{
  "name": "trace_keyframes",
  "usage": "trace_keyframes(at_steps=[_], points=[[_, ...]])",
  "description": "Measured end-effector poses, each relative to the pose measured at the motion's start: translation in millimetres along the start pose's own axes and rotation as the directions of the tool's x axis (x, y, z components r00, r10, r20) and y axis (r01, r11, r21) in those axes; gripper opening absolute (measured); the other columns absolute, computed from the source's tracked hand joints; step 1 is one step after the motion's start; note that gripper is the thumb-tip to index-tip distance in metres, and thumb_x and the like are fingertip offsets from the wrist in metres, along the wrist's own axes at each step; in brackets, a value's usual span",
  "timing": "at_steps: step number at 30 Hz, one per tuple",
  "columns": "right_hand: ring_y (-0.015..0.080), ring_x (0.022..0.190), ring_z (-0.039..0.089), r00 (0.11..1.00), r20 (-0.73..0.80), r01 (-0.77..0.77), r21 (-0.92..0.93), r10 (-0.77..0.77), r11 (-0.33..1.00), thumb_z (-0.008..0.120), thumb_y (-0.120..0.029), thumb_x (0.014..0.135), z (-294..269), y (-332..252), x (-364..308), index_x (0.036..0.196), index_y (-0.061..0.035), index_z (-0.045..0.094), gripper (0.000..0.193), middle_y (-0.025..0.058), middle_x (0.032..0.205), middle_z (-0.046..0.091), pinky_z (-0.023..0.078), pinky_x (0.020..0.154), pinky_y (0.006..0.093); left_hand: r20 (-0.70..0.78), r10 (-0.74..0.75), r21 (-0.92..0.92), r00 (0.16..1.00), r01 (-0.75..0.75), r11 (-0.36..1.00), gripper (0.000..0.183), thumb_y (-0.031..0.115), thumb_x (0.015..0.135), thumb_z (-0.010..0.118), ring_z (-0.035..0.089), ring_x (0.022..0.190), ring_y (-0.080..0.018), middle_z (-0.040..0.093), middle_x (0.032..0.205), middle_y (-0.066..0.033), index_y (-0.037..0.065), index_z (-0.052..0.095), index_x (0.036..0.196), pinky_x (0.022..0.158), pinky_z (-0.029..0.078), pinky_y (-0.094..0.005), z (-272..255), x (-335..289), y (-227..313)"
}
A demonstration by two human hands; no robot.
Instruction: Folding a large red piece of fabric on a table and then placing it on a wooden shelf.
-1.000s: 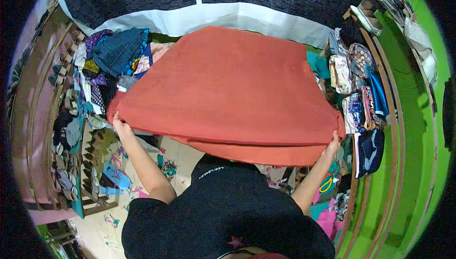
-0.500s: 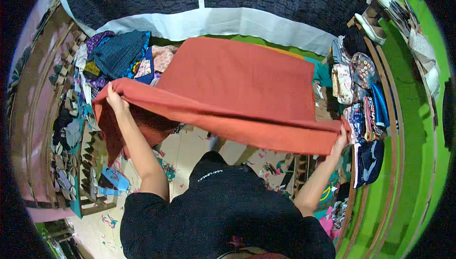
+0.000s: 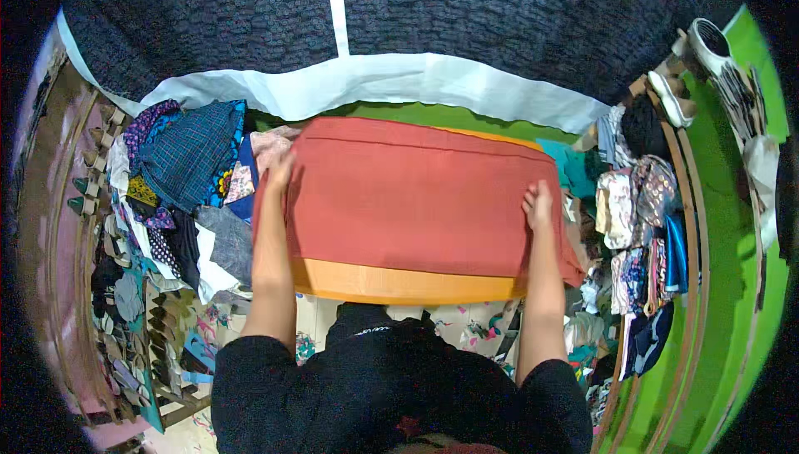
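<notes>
A rust-red cloth (image 3: 408, 196) lies spread in front of me, nearly flat, with a folded strip along its far edge. Under it a yellow-orange surface (image 3: 399, 282) shows along the near side. My left hand (image 3: 281, 173) is at the cloth's left edge; motion smears its fingers, so I cannot make out whether they grip. Over the right part of the cloth is my right hand (image 3: 538, 203), its fingers loosely bent and apart, with nothing visible in them. The cloth's right side slopes down to a corner beyond my right forearm.
Piled fabrics (image 3: 196, 154) sit at the left, with folded patterned cloths (image 3: 637, 204) at the right. Racks of wooden shoe forms (image 3: 166, 321) stand lower left. Pale shoes (image 3: 671, 98) rest on the right shelf. A dark patterned curtain (image 3: 499, 21) hangs behind; scraps litter the floor.
The red cloth's near part, held up between both hands, is now laid back over the rest, exposing the yellow-orange near edge. My hands have moved inward, and the right one has come off the cloth's corner.
</notes>
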State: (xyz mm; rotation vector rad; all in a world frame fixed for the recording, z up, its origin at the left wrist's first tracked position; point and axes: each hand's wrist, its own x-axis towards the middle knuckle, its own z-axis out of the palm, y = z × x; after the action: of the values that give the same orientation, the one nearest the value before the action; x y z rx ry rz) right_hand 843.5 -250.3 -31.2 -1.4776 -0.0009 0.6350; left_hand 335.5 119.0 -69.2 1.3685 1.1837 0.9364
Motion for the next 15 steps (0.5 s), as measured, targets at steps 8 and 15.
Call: trace_keyframes(at_steps=[8, 15], points=[[0.0350, 0.129, 0.011, 0.860, 0.443, 0.503, -0.820, -0.252, 0.272, 0.056, -0.033, 0.077, 138.6, 86.1, -138.1, 0.123, -0.0105, 0.038, 0.054, 0.0176, 0.137, 0.022, 0.003, 0.099, 0.0600, 0.005, -0.338, 0.319, 0.941, 0.319, 0.893, 0.044, 0.035, 0.077, 0.058, 0.054, 0.094, -0.0210, 0.059, 0.102, -0.0144, 0.002, 0.056, 0.105, 0.080, 0.043, -0.0329, -70.9, -154.2, -116.2], [0.0351, 0.129, 0.010, 0.724, 0.690, 0.681, -0.715, 0.002, 0.160, 0.056, -0.038, 0.076, 201.8, 117.8, -189.9, 0.129, -0.0129, 0.033, 0.063, 0.0154, 0.139, 0.017, 0.004, 0.094, 0.0668, 0.475, -0.787, -0.433, 0.395, 0.883, 0.182, 0.079, 0.069, 0.073, 0.041, 0.045, 0.110, -0.0287, 0.047, 0.122, -0.0107, 0.005, 0.045, 0.119, 0.093, 0.033, -0.0481, -78.3, -225.3, -180.0]])
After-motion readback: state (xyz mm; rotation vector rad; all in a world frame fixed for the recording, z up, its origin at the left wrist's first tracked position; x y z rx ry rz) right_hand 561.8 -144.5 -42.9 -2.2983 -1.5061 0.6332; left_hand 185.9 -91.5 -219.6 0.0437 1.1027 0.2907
